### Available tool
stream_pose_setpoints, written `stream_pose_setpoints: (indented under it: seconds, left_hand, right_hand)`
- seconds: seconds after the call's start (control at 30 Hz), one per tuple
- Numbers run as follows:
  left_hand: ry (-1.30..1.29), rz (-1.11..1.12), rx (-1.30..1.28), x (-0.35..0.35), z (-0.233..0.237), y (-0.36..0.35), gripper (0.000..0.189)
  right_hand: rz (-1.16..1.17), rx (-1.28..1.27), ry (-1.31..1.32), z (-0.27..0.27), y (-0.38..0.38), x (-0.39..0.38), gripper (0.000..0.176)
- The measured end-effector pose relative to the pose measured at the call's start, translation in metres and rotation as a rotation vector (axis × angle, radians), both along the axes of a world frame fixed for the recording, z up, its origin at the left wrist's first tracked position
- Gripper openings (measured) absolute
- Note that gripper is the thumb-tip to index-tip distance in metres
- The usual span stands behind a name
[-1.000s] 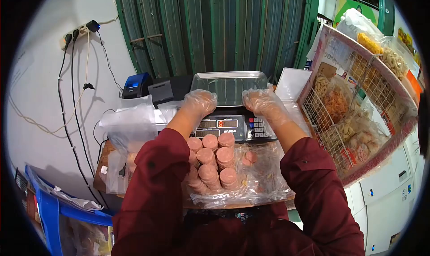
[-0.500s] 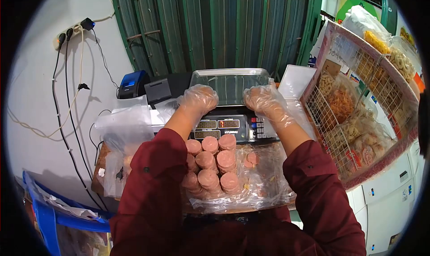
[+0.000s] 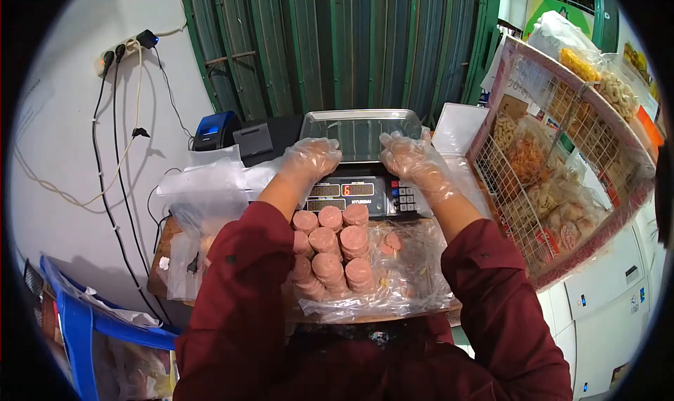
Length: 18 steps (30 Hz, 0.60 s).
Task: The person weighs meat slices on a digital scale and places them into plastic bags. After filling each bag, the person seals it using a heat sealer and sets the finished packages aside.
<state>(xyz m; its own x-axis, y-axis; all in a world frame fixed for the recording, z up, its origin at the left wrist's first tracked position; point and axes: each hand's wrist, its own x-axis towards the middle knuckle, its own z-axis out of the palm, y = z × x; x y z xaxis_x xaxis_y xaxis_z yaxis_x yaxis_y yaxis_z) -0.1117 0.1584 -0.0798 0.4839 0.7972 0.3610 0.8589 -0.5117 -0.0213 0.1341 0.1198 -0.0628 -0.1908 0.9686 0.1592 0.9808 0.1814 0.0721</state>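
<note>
Both hands wear clear plastic gloves. My left hand (image 3: 313, 159) rests at the left front edge of the scale's metal tray (image 3: 361, 115), its fingers curled; what they grip is hidden. At the tray's right front edge is my right hand (image 3: 409, 156), also with curled fingers whose hold cannot be made out. Between my forearms, the scale's display (image 3: 359, 190) shows a red digit, with a keypad (image 3: 406, 197) beside it. Several stacks of round pink meat slices (image 3: 327, 241) stand in rows on clear plastic in front of the scale. A few loose pieces (image 3: 390, 243) lie to their right.
A wire basket (image 3: 511, 190) with bagged food stands at the right. At the left are a blue and black device (image 3: 213, 130), plastic bags (image 3: 203, 190) and cables on the wall (image 3: 56, 155). A blue chair (image 3: 76, 324) is at lower left.
The red digit on the display has gone from 7 to 6. The view has shifted slightly; both hands remain at the tray's front edge.
</note>
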Motion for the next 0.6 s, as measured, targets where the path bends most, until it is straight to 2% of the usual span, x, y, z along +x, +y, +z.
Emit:
stream_pose_setpoints:
  seconds: [0.03, 0.07, 0.17, 0.2, 0.33, 0.37, 0.5, 0.53, 0.57, 0.6]
  left_hand:
    - [-0.104, -0.084, 0.099, -0.004, -0.001, -0.006, 0.04]
    - [-0.103, -0.083, 0.097, -0.008, -0.001, -0.01, 0.04]
    - [-0.125, -0.096, 0.117, -0.015, 0.015, -0.036, 0.046]
    - [-0.123, -0.112, 0.217, -0.017, 0.016, -0.042, 0.045]
    - [-0.138, -0.223, 0.47, -0.031, 0.016, -0.06, 0.034]
    - [-0.108, -0.29, 0.579, -0.036, 0.016, -0.062, 0.031]
    - [-0.151, -0.462, 0.749, -0.05, -0.001, -0.076, 0.028]
    - [-0.116, -0.436, 0.801, -0.044, 0.004, -0.085, 0.028]
    - [-0.147, -0.476, 0.731, -0.044, 0.011, -0.095, 0.028]
    - [-0.289, -0.501, 0.629, -0.039, 0.006, -0.091, 0.027]
  right_hand:
    - [0.038, 0.187, 0.089, -0.008, -0.006, 0.002, 0.042]
    - [0.076, 0.372, 0.179, -0.016, -0.011, 0.003, 0.046]
    - [0.074, 0.49, 0.333, -0.023, -0.029, -0.006, 0.047]
    - [0.104, 0.607, 0.346, -0.031, -0.034, -0.008, 0.046]
    - [0.124, 0.759, 0.492, -0.051, -0.05, -0.007, 0.042]
    - [0.127, 0.765, 0.494, -0.057, -0.049, -0.006, 0.042]
    - [0.172, 0.947, 0.463, -0.07, -0.049, 0.003, 0.04]
    - [0.16, 0.943, 0.496, -0.072, -0.049, 0.005, 0.039]
    - [0.149, 0.937, 0.528, -0.073, -0.049, 0.006, 0.039]
    - [0.118, 0.851, 0.538, -0.069, -0.054, 0.007, 0.039]
